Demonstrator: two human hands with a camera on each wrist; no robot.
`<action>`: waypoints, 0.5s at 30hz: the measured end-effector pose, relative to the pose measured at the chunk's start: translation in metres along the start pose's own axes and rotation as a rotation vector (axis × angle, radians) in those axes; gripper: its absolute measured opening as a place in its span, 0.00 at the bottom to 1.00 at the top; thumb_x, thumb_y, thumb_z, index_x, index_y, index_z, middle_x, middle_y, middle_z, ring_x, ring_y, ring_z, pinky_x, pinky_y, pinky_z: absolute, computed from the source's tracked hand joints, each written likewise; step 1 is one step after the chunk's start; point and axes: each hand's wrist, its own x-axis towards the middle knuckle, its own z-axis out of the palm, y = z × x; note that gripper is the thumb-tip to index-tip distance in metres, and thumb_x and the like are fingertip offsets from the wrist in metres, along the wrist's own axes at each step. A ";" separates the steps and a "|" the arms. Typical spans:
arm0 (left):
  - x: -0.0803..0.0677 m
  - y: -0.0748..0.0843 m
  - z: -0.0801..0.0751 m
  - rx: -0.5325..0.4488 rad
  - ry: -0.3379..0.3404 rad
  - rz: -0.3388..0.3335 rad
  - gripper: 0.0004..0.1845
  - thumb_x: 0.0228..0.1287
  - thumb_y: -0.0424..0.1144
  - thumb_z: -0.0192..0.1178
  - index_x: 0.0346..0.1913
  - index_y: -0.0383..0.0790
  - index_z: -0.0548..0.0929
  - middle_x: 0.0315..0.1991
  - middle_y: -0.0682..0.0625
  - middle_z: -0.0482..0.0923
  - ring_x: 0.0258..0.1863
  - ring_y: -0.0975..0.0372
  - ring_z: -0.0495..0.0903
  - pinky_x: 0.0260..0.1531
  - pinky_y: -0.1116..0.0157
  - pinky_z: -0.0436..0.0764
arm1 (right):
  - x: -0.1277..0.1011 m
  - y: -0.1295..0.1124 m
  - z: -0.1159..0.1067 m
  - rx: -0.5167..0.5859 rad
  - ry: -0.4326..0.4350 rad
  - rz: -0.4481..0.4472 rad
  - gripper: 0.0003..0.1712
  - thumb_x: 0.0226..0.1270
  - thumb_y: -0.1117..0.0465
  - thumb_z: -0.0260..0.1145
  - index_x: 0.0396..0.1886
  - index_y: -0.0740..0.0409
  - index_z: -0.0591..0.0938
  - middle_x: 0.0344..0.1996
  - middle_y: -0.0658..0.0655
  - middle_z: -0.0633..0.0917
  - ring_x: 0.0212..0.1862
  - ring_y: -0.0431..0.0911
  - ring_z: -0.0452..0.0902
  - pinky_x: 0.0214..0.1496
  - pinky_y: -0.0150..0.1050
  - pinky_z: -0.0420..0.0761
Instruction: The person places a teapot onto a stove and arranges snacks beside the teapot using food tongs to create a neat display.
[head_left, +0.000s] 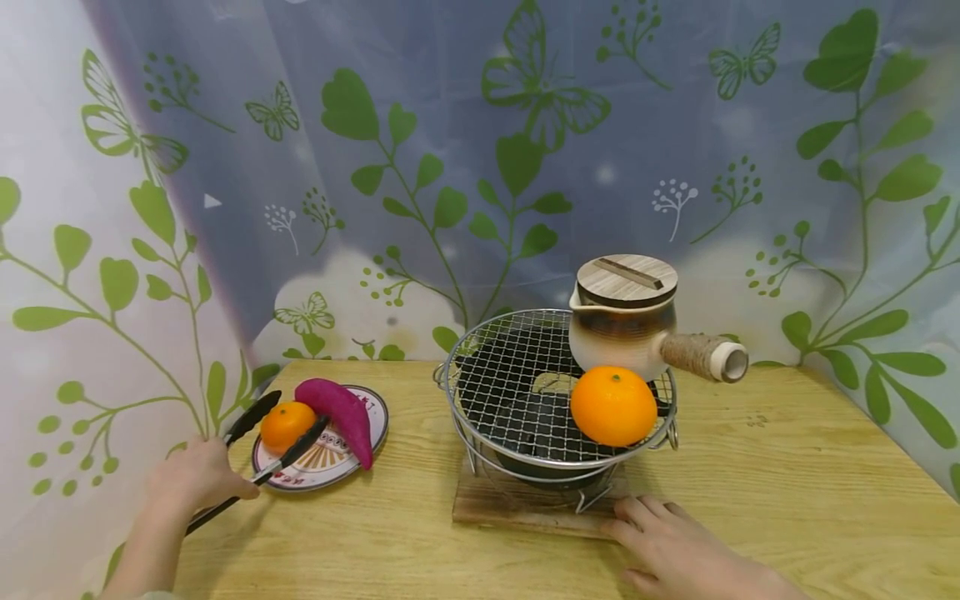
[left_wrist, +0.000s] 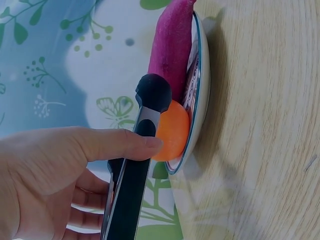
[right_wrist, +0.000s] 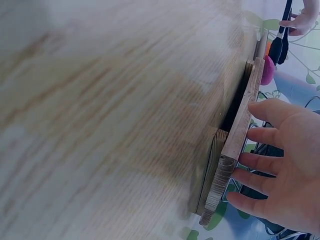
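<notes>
My left hand (head_left: 197,477) grips black-tipped tongs (head_left: 302,445), with the thumb along one arm in the left wrist view (left_wrist: 131,185). The tong tips stand on either side of a small orange mandarin (head_left: 288,427) that sits on a patterned plate (head_left: 330,478). Beside the mandarin, a purple sweet potato (head_left: 347,417) lies across the plate, its lower end at the rim. My right hand (head_left: 678,542) rests its spread, fairly straight fingers on the near right corner of a wooden board (head_left: 525,518) under a round grill.
The grill's wire mesh (head_left: 510,392) carries a larger orange (head_left: 613,407) at its near right. Behind that orange stands a teapot (head_left: 618,337) with a wooden lid and a twine-wrapped handle (head_left: 690,354) sticking out to the right. A printed curtain (head_left: 450,125) borders the table (head_left: 360,542).
</notes>
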 end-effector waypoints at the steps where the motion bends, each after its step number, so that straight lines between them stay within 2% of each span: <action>1: 0.000 0.000 0.000 0.001 -0.002 -0.002 0.50 0.34 0.64 0.70 0.48 0.19 0.71 0.46 0.22 0.64 0.38 0.34 0.71 0.34 0.40 0.71 | 0.000 0.000 0.000 0.003 -0.009 0.005 0.23 0.53 0.49 0.68 0.49 0.48 0.77 0.43 0.52 0.74 0.40 0.46 0.70 0.34 0.46 0.76; 15: 0.006 0.003 0.003 -0.001 0.004 -0.015 0.45 0.34 0.60 0.71 0.44 0.21 0.73 0.43 0.22 0.65 0.36 0.34 0.71 0.33 0.40 0.71 | -0.001 0.000 -0.001 0.003 0.032 -0.019 0.23 0.53 0.49 0.68 0.49 0.49 0.77 0.44 0.53 0.75 0.41 0.46 0.70 0.36 0.45 0.77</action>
